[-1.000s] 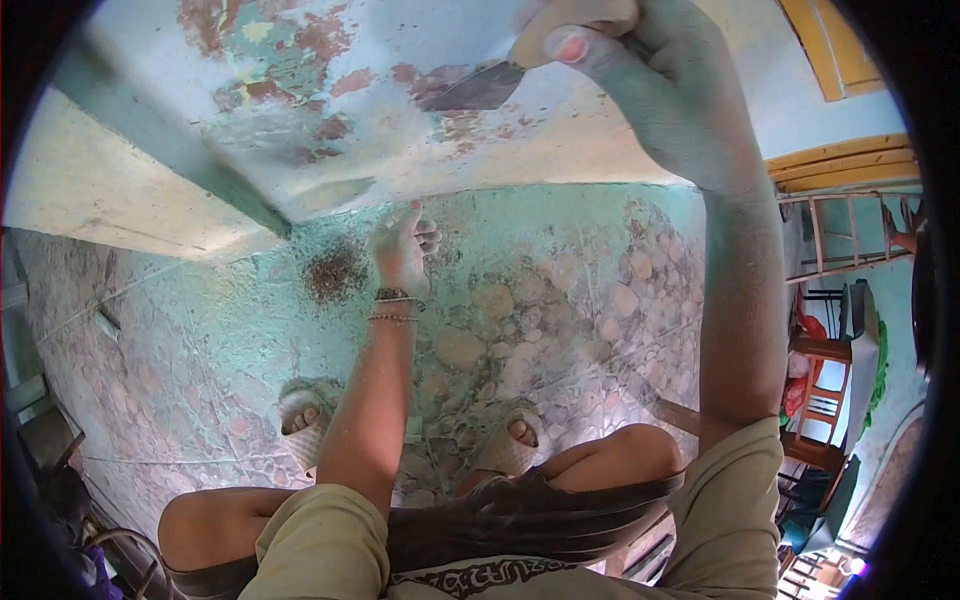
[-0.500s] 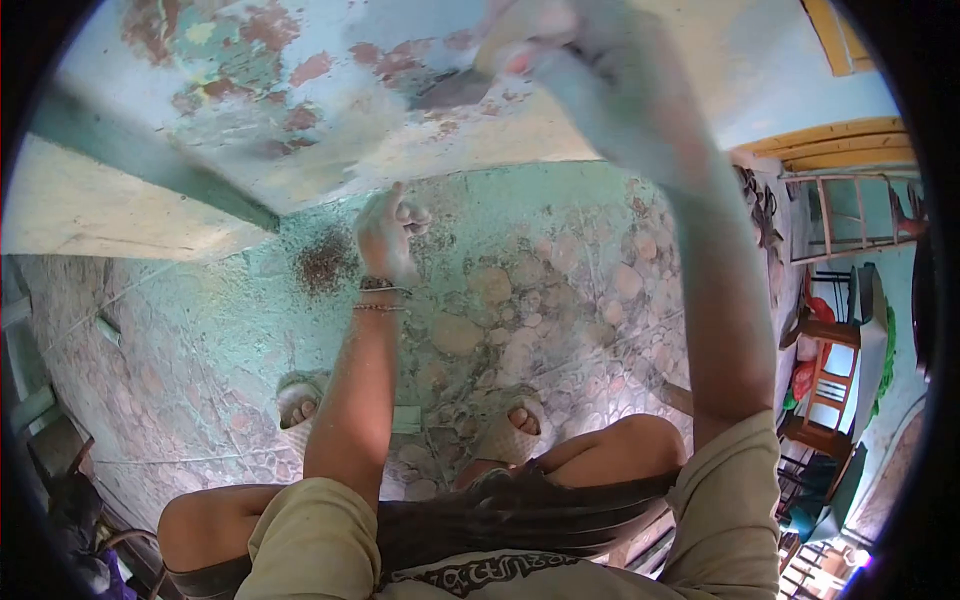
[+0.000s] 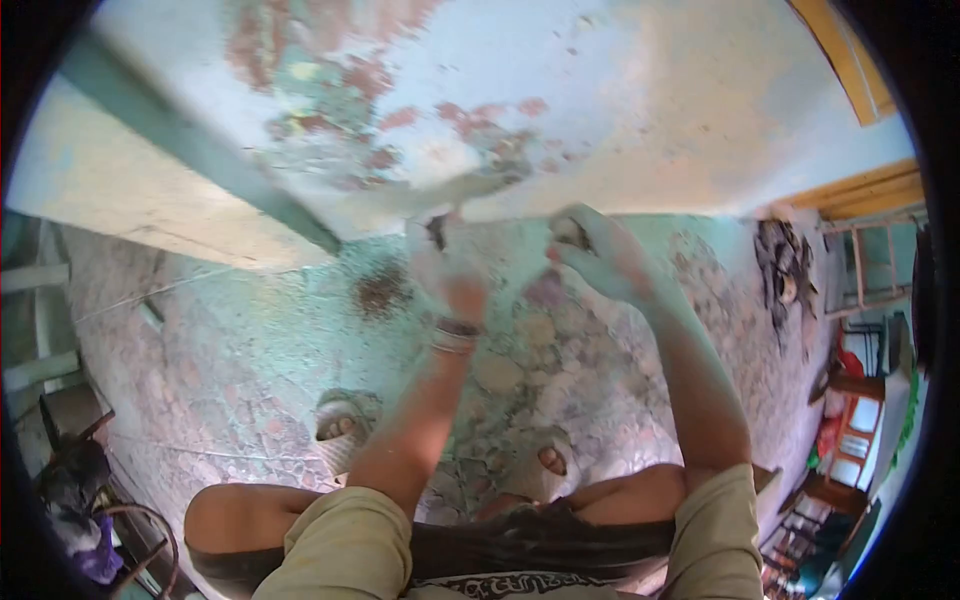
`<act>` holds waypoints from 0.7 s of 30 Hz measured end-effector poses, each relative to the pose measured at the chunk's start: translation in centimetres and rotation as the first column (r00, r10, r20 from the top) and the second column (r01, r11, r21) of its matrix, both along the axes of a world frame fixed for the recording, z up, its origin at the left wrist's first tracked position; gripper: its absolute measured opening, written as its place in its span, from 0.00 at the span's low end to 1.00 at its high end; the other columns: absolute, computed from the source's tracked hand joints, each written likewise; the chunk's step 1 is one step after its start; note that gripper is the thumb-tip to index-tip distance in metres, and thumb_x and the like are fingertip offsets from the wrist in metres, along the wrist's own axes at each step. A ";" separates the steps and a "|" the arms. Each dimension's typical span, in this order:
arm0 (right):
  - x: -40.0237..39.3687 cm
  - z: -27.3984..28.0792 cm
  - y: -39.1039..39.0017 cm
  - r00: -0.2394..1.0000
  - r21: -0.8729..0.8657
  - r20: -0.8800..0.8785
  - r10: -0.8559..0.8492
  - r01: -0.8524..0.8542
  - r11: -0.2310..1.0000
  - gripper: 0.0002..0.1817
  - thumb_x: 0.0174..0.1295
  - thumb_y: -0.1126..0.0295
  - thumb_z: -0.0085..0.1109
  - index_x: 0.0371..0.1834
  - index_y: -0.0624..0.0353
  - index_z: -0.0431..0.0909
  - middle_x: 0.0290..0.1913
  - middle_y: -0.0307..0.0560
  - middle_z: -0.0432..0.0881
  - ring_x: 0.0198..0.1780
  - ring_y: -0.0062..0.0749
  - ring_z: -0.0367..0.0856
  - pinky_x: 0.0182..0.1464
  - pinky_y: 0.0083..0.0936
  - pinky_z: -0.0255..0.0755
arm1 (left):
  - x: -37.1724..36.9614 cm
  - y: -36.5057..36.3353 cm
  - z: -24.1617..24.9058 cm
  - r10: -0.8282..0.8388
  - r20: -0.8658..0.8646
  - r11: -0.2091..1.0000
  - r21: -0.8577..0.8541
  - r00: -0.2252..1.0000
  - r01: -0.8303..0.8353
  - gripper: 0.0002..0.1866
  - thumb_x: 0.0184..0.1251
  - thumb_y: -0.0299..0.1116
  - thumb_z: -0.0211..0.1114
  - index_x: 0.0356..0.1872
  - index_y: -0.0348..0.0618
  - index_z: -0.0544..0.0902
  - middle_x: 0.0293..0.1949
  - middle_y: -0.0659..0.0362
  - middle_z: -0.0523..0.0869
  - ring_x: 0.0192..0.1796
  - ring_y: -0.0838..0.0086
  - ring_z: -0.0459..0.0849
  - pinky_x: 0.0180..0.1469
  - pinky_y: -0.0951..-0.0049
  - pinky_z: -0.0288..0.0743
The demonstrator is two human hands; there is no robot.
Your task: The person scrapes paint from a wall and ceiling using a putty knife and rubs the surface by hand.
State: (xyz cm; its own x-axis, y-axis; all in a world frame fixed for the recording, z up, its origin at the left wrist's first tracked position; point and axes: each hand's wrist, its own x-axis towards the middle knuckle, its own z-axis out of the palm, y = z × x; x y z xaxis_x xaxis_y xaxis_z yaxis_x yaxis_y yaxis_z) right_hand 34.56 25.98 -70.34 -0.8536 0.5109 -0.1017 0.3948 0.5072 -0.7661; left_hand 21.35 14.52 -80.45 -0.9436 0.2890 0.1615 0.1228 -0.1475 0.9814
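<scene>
My right hand (image 3: 607,262), pale with dust, is closed around the handle of a scraper (image 3: 546,288). Its blurred blade points down and left, in front of the floor and apart from the wall. Left of it, my left hand (image 3: 447,275) is smeared by motion near the wall's foot. Its fingers look curled, with a dark spot between them that I cannot make out. Beaded bands circle that wrist. Ahead, the painted wall (image 3: 620,130) shows peeling paint (image 3: 365,75) in reddish and green patches, with a greyish streak low down.
Dark crumbs (image 3: 382,290) lie on the green-stained stone floor (image 3: 250,370) by the wall. A green-edged ledge (image 3: 200,140) juts out at left. At right are a dark heap (image 3: 785,265), a metal frame (image 3: 870,265) and wooden chairs (image 3: 850,440). A purple cloth (image 3: 100,550) lies lower left.
My right hand has come down from the wall with the scraper, to beside my left hand. The view has shifted, so the wall and floor appear farther right and lower.
</scene>
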 end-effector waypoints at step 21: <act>2.4 1.0 1.3 0.982 -0.178 0.176 -0.062 0.094 0.980 0.10 0.60 0.70 0.60 0.37 0.65 0.73 0.25 0.40 0.79 0.30 0.22 0.78 0.34 0.20 0.70 | -7.7 3.2 12.8 -0.592 -0.782 0.789 -0.611 0.195 -0.057 0.33 0.68 0.50 0.55 0.71 0.49 0.60 0.74 0.52 0.54 0.76 0.52 0.47 0.72 0.40 0.34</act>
